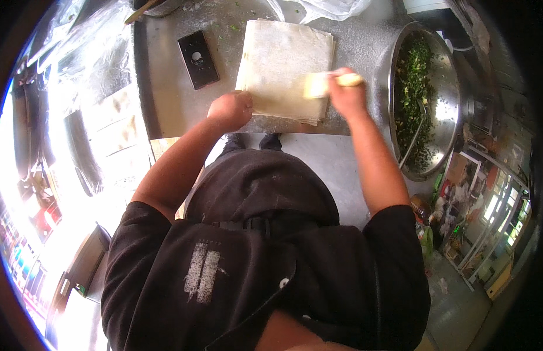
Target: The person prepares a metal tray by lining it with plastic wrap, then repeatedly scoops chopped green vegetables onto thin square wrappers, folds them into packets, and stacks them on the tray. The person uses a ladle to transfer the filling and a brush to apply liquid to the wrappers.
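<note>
A: Head view, quick. Your left hand is curled into a loose fist, knuckles down on the near left corner of the stack of thin dough sheets. Nothing is visibly gripped in it; it just presses the stack.

B: And the right one?

A: Your right hand is closed around a pale brush, handle end poking out to the right of the fist, pale head lying on the right side of the top sheet (blurred, so I can't tell bristles from a pad).

B: Where does the stack sit?

A: On the floury metal table, roughly at its middle, reaching from the near edge toward the far side. Sheets are squarish, pale beige, edges fairly even.

B: Anything about it?

A: Left of the stack, a small black rectangular device lies flat on the table, apart from the dough. Right of the stack, a big steel bowl of chopped greens, with a metal ladle leaning inside, handle toward the near rim. Clear plastic bag at the far edge. You're in a black top, standing close against the table's near edge.
</note>
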### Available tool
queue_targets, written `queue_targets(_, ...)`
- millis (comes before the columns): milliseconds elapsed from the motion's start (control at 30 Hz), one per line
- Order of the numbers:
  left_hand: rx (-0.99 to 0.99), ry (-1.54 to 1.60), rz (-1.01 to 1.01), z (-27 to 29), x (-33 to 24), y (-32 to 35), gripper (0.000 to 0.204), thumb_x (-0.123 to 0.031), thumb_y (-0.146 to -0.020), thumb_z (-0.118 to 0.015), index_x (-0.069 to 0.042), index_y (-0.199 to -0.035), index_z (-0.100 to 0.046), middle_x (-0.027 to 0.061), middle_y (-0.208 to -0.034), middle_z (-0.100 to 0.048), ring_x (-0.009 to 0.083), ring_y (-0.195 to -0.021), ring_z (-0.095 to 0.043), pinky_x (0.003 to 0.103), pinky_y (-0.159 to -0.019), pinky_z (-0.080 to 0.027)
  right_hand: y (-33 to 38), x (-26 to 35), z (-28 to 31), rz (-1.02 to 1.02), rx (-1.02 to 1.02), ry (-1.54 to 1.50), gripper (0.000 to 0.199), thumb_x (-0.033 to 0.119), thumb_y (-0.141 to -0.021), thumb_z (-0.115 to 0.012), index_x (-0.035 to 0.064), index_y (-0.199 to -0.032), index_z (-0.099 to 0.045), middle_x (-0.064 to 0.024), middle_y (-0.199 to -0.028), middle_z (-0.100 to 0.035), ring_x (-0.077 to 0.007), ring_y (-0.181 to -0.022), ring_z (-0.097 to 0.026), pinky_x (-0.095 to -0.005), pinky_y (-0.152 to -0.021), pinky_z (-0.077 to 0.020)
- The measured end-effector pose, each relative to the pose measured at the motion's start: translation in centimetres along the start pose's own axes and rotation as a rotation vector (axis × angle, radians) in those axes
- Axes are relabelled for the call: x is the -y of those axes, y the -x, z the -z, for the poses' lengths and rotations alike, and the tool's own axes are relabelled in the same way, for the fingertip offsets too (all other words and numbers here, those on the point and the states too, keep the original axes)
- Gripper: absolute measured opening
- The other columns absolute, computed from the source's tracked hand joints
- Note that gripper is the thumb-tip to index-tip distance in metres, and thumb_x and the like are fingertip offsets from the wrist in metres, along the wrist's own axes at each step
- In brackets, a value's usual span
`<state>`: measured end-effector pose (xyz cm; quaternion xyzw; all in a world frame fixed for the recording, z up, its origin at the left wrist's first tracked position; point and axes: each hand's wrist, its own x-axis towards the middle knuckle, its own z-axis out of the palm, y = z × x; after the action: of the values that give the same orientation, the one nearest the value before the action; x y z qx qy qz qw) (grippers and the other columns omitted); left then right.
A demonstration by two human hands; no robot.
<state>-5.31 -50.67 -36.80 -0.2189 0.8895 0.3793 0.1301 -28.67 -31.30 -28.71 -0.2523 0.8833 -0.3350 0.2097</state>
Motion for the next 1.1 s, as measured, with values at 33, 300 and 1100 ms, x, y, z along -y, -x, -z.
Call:
queue_targets(33,-0.032,-0.010,-0.004,-0.1,-0.2,0.0,0.014,-0.022,-0.086,-0.068,-0.010,-0.095,-0.067,0.0131,-0.099,-0.070,0.0358,-0.092,-0.069,0.047,-0.080,-0.054,-0.2,-0.2,-0.3,0.053,0.185,-0.097,0.028,0.033,-0.089,-0.076,0.0069,-0.099,-0.070,-0.0116,-0.090,-0.077,-0.0273,-0.076,-0.074,-0.0424,-0.070,-0.0599)
queue_targets(300,-0.037,0.078,-0.062,1.8,-0.7,0.8,0.010,-0.017,-0.087,-0.069,-0.011,-0.094,-0.065,0.0125,-0.100,-0.069,0.0348,-0.092,-0.069,0.046,-0.080,-0.055,-4.7,0.2,0.7,0.169,-0.252,0.254,0.019,0.030,-0.091,-0.068,0.0120,-0.096,-0.070,-0.0128,-0.086,-0.076,-0.0338,-0.078,-0.074,-0.0424,-0.071,-0.0596)
queue_targets(1100,-0.079,0.400,-0.162,2.5,-0.9,0.2,0.008,-0.002,-0.085,-0.067,-0.003,-0.091,-0.063,0.0144,-0.105,-0.076,0.0304,-0.101,-0.074,0.039,-0.091,-0.059,-12.4,6.2,-2.9,0.348,0.278,-0.060,0.033,0.043,-0.090,-0.073,0.0137,-0.105,-0.075,-0.0093,-0.096,-0.077,-0.0256,-0.089,-0.075,-0.0406,-0.085,-0.0576)
